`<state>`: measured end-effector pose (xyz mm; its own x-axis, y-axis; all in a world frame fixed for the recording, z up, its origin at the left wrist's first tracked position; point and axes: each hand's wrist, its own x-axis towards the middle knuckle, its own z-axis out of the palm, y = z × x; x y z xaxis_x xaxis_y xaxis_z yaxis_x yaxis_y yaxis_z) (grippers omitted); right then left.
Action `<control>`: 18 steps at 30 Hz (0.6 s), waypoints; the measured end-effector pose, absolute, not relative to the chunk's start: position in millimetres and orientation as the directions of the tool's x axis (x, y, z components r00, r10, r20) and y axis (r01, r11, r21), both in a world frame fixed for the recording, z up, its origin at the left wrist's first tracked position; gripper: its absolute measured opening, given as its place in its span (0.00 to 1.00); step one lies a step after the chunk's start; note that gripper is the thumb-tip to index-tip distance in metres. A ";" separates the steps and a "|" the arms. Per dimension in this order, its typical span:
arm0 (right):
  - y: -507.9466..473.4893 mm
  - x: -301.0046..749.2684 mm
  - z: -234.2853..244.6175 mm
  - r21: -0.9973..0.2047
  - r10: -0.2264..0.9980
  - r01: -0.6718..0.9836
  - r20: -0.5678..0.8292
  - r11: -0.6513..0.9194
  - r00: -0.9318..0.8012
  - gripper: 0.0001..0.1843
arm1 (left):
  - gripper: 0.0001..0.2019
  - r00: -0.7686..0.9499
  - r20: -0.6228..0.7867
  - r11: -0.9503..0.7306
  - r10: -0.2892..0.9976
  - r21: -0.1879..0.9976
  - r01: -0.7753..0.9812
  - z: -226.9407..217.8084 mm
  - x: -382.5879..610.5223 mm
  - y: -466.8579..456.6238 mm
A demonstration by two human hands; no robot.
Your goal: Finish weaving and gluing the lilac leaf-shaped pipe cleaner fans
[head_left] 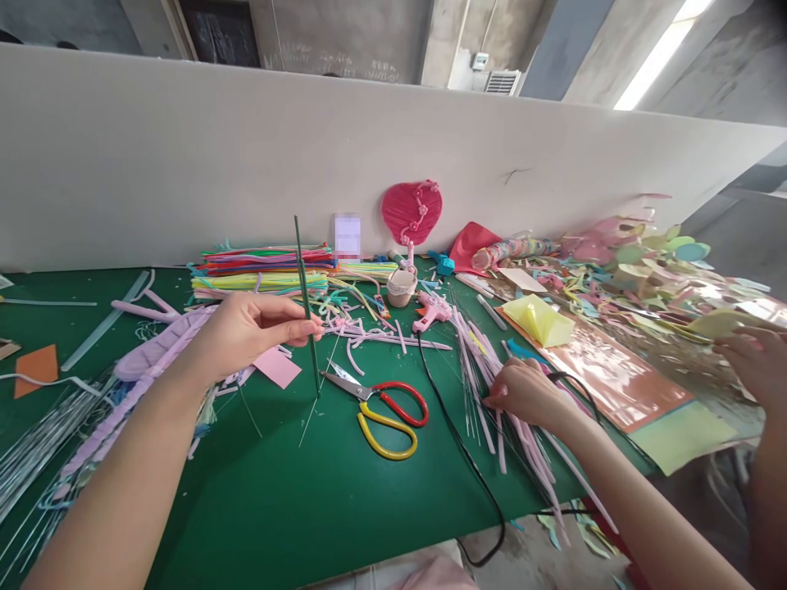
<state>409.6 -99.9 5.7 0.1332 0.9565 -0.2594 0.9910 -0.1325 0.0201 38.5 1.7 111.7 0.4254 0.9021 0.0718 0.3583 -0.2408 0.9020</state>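
My left hand (261, 332) pinches a thin dark green stick (303, 279) between thumb and fingers, nearly upright over the green table. Just below its lower end lies a fine wire (309, 422). Scissors (367, 393) with one red and one yellow handle rest partly open, their blades pointing at the stick. My right hand (529, 389) is closed among a bundle of pink pipe cleaners (534, 455) and thin wires; what its fingertips grip is hidden. Near the bundle's far end sits a pink glue gun (432, 313), its black cord (458, 438) running toward me.
Pipe cleaners in several colours (264, 266) are stacked by the white partition (276, 164). A red round decoration (411, 213) stands in a small pot (402, 288). Loose wires (46, 442) lie at left. Another person's hand (753, 356) is at right, near paper scraps (615, 303).
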 end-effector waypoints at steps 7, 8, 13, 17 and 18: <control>-103.4 394.2 -1.9 0.080 0.931 0.968 -0.265 -0.236 0.249 0.14 | 0.10 0.445 0.083 -0.252 0.892 0.908 0.335 109.0 38.1 4.2; -104.7 391.6 -2.0 0.096 0.925 0.958 -0.250 -0.272 0.287 0.16 | 0.10 0.450 0.086 -0.256 0.889 0.908 0.332 108.2 37.6 4.8; -113.7 385.9 4.9 0.128 0.889 0.904 -0.169 -0.408 0.425 0.19 | 0.13 0.456 0.088 -0.256 0.885 0.912 0.321 103.6 34.0 8.2; -119.1 387.9 10.7 0.011 0.879 0.899 -0.206 -0.438 0.431 0.16 | 0.14 0.449 0.084 -0.245 0.890 0.917 0.315 102.2 32.9 9.2; -119.1 388.6 11.2 -0.036 0.877 0.895 -0.222 -0.444 0.426 0.14 | 0.14 0.448 0.084 -0.245 0.890 0.917 0.315 102.4 33.2 9.0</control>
<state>388.6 -119.1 11.2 0.4259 0.8771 -0.2220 0.8954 -0.4438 -0.0357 33.2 9.0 102.4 0.4479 0.8902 0.0838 0.3149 -0.2447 0.9170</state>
